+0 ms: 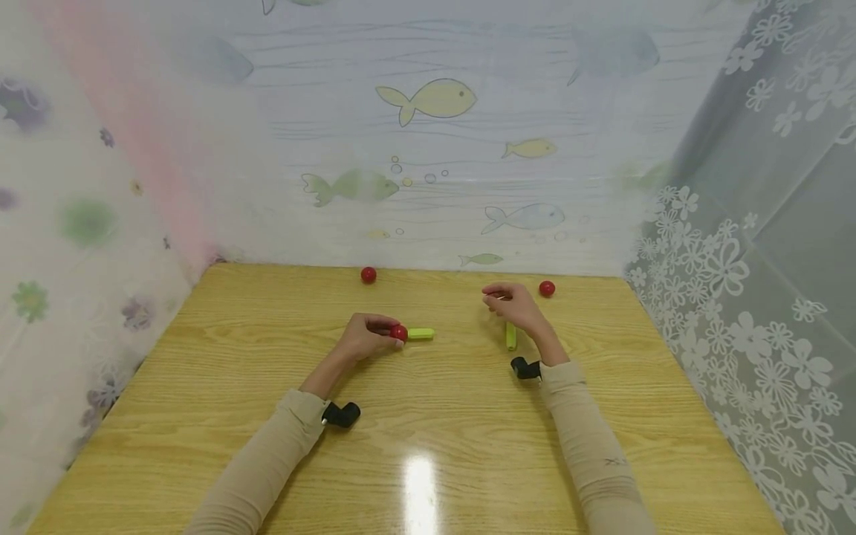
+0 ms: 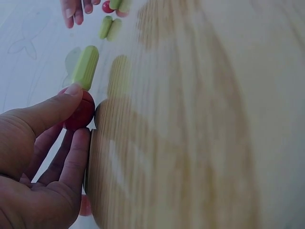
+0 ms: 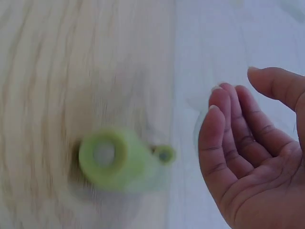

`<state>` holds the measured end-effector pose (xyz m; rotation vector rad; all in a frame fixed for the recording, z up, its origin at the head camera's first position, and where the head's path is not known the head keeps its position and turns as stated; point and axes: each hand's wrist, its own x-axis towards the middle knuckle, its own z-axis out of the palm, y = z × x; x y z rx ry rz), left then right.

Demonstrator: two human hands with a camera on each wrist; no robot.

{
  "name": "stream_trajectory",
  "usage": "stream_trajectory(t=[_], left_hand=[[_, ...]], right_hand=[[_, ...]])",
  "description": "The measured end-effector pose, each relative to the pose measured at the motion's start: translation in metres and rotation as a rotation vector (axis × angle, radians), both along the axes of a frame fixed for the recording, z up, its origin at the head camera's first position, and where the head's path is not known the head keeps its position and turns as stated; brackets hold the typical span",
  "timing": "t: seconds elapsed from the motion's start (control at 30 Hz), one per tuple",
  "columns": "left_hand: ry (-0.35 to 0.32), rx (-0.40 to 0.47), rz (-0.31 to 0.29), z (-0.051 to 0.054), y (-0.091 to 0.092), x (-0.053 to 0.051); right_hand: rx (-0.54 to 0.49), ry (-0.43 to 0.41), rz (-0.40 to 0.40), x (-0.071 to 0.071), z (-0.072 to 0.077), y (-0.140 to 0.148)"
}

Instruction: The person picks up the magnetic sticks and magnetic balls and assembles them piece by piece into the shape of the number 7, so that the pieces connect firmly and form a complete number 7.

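In the head view my left hand (image 1: 364,338) pinches a red ball (image 1: 399,334) between thumb and fingers, low at the tabletop. A yellow-green stick (image 1: 421,334) extends rightward from that ball; whether the two are joined I cannot tell. The left wrist view shows the thumb on the ball (image 2: 82,112) and the ribbed stick (image 2: 86,67) against its far side. My right hand (image 1: 516,306) hovers over another yellow-green stick (image 1: 511,336), partly hiding it. In the right wrist view the right hand (image 3: 257,152) has relaxed, gently bent fingers and holds nothing; a green tube's hollow end (image 3: 104,155) faces the camera.
Two more red balls lie toward the table's back edge, a left one (image 1: 368,275) and a right one (image 1: 547,288) beside my right hand. Patterned curtains (image 1: 428,148) bound the wooden table (image 1: 428,416) behind and at both sides.
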<state>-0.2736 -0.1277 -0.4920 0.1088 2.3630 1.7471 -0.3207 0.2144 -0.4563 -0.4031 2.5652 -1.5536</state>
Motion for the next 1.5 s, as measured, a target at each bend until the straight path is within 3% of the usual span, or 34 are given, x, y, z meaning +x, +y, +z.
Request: stream_trajectory(t=[0.3,0.87,1.07,1.37,1.5], left_hand=[[0.021,-0.002,0.010,0.000,0.001,0.000],[0.022,0.014,0.005,0.000,0.000,0.001],[0.032,0.017,0.002,-0.001,0.000,0.001],[0.078,-0.021,0.004,0.001,0.000,0.004],[0.102,-0.028,0.028,0.000,-0.001,0.001]], right_hand=[[-0.042,0.058,-0.178,-0.016,-0.011,0.037],[-0.078,0.130,-0.456,-0.024,-0.020,0.073],[-0.105,0.149,-0.522,-0.028,-0.023,0.080],[-0.147,0.009,-0.590,-0.030,-0.025,0.084],[-0.150,-0.039,-0.595,-0.032,-0.024,0.086]])
